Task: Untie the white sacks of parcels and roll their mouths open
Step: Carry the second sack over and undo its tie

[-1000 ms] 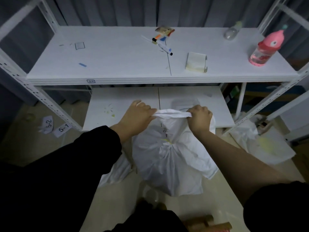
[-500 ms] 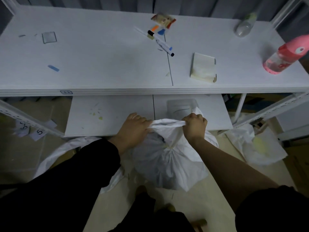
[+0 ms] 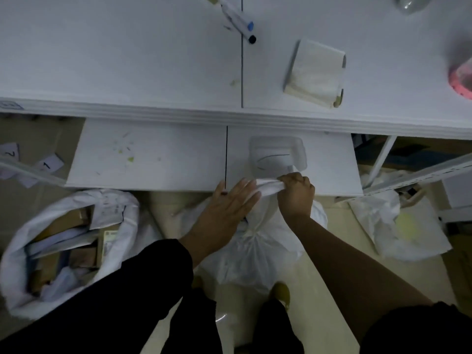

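Note:
A tied white sack (image 3: pixel 251 254) stands on the floor between my feet, its neck gathered into a knot and its twisted top stretched upward. My right hand (image 3: pixel 296 194) grips that twisted top in a fist, just over the low shelf's front edge. My left hand (image 3: pixel 228 205) lies flat with straight fingers against the sack's top, touching the fabric beside my right fist. At the left, a second white sack (image 3: pixel 20 251) sits with its mouth open, several parcels showing inside.
A low white shelf (image 3: pixel 153 159) and a higher white shelf (image 3: pixel 127 60) stand right ahead. On the upper one lie markers (image 3: pixel 238 21), a folded tissue pack (image 3: pixel 315 72) and a pink bottle (image 3: pixel 462 75). Another white sack (image 3: pixel 398 226) lies at the right. Paper number tags (image 3: pixel 48 163) lie at the left.
My left hand has let go of the sack's top and opened flat. My right hand keeps its grip. The view has tilted down and closer, bringing the opened sack at the left into sight.

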